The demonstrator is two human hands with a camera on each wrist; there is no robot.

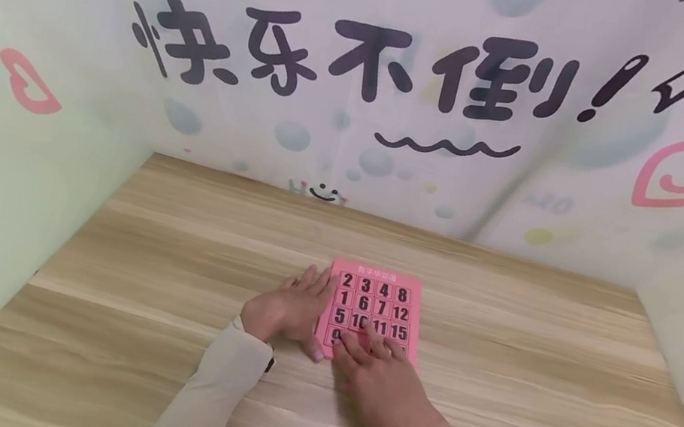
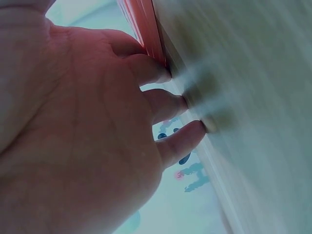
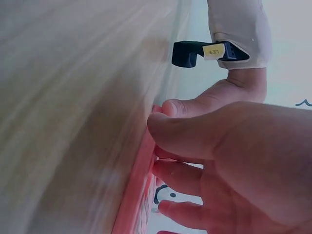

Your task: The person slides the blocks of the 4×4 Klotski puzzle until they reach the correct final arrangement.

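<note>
Bare table [image 1: 527, 368] around puzzle board [image 1: 408, 286]

One pink number puzzle [image 1: 374, 311], two hands, one wooden table [image 1: 527, 368]

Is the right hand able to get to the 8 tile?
Probably yes. The right hand already rests on the puzzle's bottom row, and the 8 tile sits uncovered in the top right corner, with nothing between them.
</note>
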